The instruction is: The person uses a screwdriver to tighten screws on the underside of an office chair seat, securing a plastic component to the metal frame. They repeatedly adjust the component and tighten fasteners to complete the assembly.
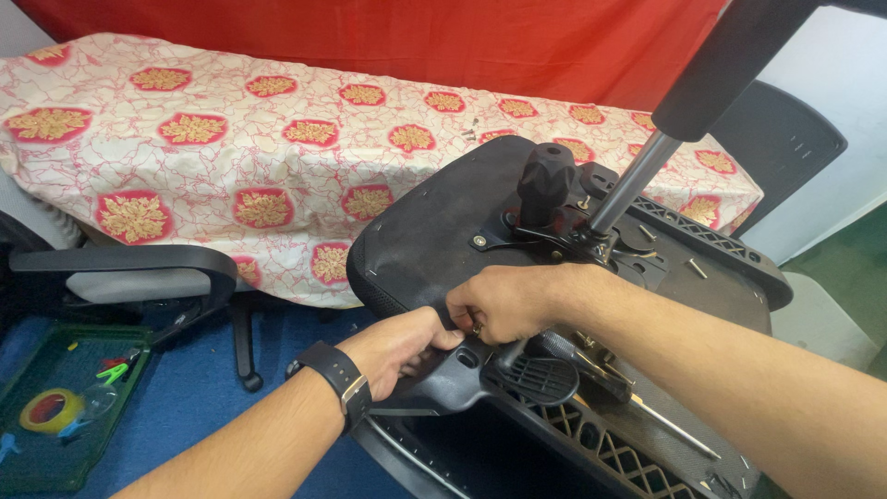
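Fastening stage: right hand (504,303) pinched on a small fitting at the upturned chair seat (434,231) near edge; left hand (402,346) clamps the armrest bracket (462,374). Next likely needs alignment.

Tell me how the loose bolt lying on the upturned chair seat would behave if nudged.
The bolt looks small and light, so it would probably roll or skid. It lies near the sloping seat edge, so it could well drop off.

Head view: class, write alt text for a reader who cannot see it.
Two bare hands, left hand and right hand, grip the underside of an overturned black office chair seat. A patterned cloth covers the surface behind.
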